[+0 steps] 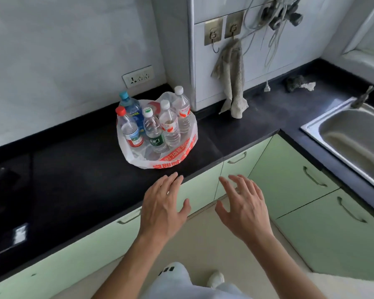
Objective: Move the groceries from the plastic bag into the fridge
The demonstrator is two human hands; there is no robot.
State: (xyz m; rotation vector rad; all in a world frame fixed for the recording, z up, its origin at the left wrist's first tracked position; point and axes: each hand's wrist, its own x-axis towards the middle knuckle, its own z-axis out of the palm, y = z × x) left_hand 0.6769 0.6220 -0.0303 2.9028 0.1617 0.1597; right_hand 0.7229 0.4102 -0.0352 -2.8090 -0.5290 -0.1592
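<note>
A white plastic bag [173, 160] with red print sits open on the black counter [84, 169], near the wall corner. Several water bottles stand upright in it: one with a red cap [130, 128], one with a blue cap [131, 108], one with a green label [154, 132], and two with white caps and red labels [171, 126] [183, 108]. My left hand [163, 207] hovers open over the counter's front edge, just short of the bag. To its right, over the cabinet fronts, my right hand [243, 207] is spread open. Both hold nothing. No fridge is in view.
A steel sink [354, 134] with a tap is set in the counter at right. A grey cloth [232, 80] hangs from a wall hook behind the bag. A dark hob [7, 201] lies at left. Pale green cabinet doors [289, 173] run below.
</note>
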